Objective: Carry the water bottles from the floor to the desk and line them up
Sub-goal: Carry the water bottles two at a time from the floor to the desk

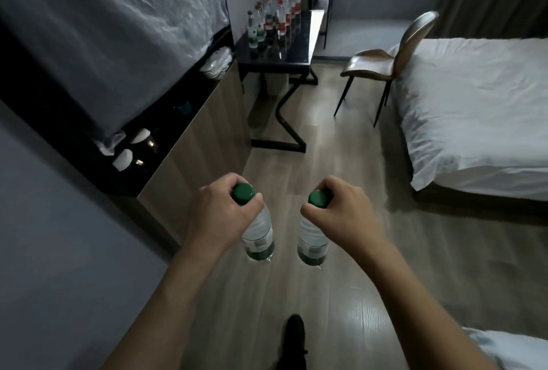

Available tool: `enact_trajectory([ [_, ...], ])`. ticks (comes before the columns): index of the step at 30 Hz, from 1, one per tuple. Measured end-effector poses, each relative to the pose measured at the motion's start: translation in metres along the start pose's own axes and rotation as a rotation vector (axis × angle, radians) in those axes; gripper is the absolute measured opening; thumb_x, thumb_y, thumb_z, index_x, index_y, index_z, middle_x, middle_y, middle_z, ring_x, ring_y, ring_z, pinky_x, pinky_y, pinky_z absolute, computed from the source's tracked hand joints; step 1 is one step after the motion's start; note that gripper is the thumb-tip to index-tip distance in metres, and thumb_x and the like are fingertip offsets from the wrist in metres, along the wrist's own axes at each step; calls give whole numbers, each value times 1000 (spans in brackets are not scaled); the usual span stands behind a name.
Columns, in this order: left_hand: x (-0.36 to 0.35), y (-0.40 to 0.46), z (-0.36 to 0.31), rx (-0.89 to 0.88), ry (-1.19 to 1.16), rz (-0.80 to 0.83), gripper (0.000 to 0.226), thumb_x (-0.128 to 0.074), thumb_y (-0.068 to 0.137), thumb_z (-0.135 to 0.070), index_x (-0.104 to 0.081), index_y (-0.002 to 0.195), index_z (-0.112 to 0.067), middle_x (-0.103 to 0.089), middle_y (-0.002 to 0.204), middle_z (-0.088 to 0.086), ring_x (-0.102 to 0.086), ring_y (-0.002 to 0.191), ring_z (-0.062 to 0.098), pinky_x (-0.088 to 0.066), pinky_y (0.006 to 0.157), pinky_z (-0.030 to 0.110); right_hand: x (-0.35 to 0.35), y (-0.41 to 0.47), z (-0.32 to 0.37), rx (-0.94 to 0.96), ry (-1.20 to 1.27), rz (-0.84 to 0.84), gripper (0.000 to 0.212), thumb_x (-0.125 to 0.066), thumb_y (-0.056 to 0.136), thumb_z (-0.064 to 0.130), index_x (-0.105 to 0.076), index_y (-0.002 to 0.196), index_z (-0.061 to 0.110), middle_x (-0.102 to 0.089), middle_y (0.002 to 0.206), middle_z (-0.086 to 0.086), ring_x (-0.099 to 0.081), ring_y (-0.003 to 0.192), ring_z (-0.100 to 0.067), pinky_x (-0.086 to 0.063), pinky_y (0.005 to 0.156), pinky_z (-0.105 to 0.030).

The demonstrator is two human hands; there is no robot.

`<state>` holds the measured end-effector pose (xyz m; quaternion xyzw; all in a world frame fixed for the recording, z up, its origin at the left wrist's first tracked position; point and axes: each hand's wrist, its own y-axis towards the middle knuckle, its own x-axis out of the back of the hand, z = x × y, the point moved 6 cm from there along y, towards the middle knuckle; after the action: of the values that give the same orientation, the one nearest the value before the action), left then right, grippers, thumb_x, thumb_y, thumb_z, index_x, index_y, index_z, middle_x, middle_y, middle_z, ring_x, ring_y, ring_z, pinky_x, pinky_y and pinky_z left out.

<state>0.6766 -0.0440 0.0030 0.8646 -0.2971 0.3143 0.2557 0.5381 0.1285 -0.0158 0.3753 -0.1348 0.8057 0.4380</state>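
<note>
My left hand (221,211) grips the neck of a clear water bottle with a green cap and green label (258,236). A matching green-capped bottle (313,240) hangs from my right hand (338,209), held the same way at the neck. Both bottles hang upright above the wooden floor, side by side. Ahead stands the black desk (299,52) with several water bottles (274,18) lined up in rows along its left side, some with red labels and some with green.
A brown chair (382,64) stands right of the desk, next to a bed with white sheets (474,108). A long low cabinet (189,138) with cups runs along the left wall. The open wooden floor (341,144) leads to the desk. My dark shoe (293,337) shows below.
</note>
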Motion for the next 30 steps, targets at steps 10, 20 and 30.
enact_trajectory([
  [10, -68, 180, -27, -52, -30, 71, 26, -64, 64, -51, -60, 74, -28, -60, 62, -11, -60, 64, 13, -54, 62, 36, 26, 163, -23, -37, -3, -130, 25, -67, 65, 42, -50, 72, 25, -56, 62, 8, -55, 57, -9, -49, 51, -33],
  [20, -148, 297, -40, -52, -13, 111, 17, -73, 68, -38, -60, 69, -27, -58, 60, -13, -57, 61, 8, -46, 58, 28, 41, 294, -91, -135, 31, -175, 23, -64, 61, 42, -52, 66, 23, -57, 59, 8, -54, 57, -7, -42, 48, -27],
  [30, -249, 463, -100, -90, 49, 83, 18, -73, 69, -38, -60, 72, -27, -57, 58, -11, -57, 62, 11, -49, 61, 32, 68, 476, -161, -103, 43, -108, 26, -65, 64, 40, -47, 70, 22, -57, 62, 6, -55, 60, -13, -43, 50, -30],
])
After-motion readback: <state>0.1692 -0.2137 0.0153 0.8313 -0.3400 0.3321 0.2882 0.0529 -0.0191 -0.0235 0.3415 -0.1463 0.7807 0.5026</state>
